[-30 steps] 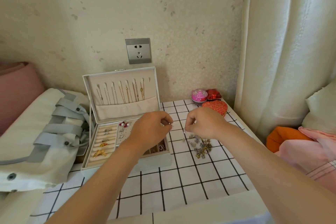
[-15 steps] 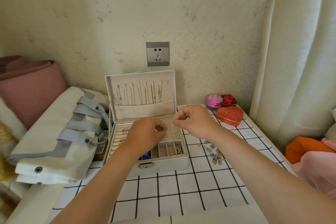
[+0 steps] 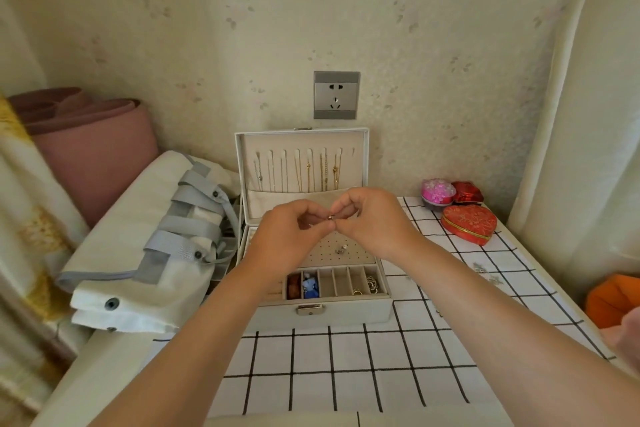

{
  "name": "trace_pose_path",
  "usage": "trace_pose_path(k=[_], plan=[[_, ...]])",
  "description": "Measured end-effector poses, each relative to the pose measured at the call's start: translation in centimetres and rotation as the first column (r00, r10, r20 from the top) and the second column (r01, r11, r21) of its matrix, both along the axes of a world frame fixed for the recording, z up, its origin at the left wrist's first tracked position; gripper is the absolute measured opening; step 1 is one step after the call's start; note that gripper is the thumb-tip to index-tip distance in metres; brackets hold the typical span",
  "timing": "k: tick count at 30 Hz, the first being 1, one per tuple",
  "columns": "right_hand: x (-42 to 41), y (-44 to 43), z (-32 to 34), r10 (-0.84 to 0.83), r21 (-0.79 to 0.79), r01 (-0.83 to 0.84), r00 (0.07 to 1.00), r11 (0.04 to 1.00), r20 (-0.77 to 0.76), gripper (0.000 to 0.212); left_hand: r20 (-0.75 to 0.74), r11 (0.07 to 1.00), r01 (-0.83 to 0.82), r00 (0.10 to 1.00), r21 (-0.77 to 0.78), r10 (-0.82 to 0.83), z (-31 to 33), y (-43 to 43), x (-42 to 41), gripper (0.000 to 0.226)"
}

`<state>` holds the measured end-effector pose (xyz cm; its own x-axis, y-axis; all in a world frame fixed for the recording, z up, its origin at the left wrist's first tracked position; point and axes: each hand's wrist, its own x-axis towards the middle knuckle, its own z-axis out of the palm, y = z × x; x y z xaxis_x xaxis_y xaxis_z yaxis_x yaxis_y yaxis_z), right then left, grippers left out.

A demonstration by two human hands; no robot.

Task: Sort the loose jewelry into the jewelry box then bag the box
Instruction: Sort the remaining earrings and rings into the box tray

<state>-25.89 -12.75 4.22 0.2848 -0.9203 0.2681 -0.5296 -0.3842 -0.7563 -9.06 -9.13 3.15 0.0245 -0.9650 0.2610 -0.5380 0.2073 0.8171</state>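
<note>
left hand (image 3: 294, 239): over the open box, fingers curled, thumb and forefinger pinching a small metal stud (image 3: 330, 217)
right hand (image 3: 374, 222): fingertip to fingertip with the left hand, fingers curled, pinching the same stud from the other side
stud: tiny and silvery, held in the air between both hands above the box's perforated panel; details too small to tell
jewelry box (image 3: 346, 310): pale grey, on the table against the wall, clasp facing the camera, lid (image 3: 242, 166) standing upright
lid contents: row of thin necklaces (image 3: 308, 170) hanging on hooks, ends tucked in a fabric pocket
perforated panel: one small earring (image 3: 341, 249) sitting on it, just below the hands
front compartments: brown item (image 3: 293, 284) far left, blue item (image 3: 310, 286) next to it, middle slots bare, rings and chain (image 3: 370, 284) in the right slots
loose jewelry (image 3: 479, 267): a few small pieces on the cloth right of the box, blurred
bag (image 3: 138, 253): white with grey straps, lying flat left of the box, touching it
table (image 3: 346, 374): white cloth with black grid
far right corner: red heart tin (image 3: 469, 224), pink round box (image 3: 438, 192) and small red box (image 3: 467, 192) behind it
wall socket (image 3: 336, 95): above the lid
</note>
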Motion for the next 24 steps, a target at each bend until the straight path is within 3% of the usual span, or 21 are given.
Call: trace_pose_path(k=[5, 10, 16, 20, 24], plan=[[1.9, 0.4, 0.7, 0.014, -0.024, -0.012, 0.994, 1.000, 0.108, 0.022, -0.263, 0.998, -0.031, 0.964, 0.048, 0.042, 0.6, 0.1, 1.6, 0.015], [3.3, 0.1, 0.7, 0.030, 0.027, -0.036, 0.983, 0.999, 0.180, 0.016, -0.368, 0.994, -0.067, 0.925, 0.090, 0.095, 0.9, 0.2, 2.8, 0.007], [4.5, 0.5, 0.2, 0.050, 0.163, -0.105, 0.950, 0.981, 0.310, 0.025, -0.361, 0.992, -0.070, 0.927, 0.104, 0.103, 0.7, 0.0, 4.0, 0.008], [5.0, 0.4, -0.2, -0.028, 0.261, -0.086, 0.915, 0.961, 0.404, 0.022, -0.336, 0.994, -0.052, 0.938, 0.098, 0.082, 0.5, 0.4, 4.4, 0.007], [5.1, 0.3, -0.7, -0.059, 0.266, -0.040, 0.933, 0.963, 0.355, 0.014, -0.221, 0.995, -0.044, 0.973, 0.093, 0.064, -0.3, 0.4, 4.8, 0.010]])
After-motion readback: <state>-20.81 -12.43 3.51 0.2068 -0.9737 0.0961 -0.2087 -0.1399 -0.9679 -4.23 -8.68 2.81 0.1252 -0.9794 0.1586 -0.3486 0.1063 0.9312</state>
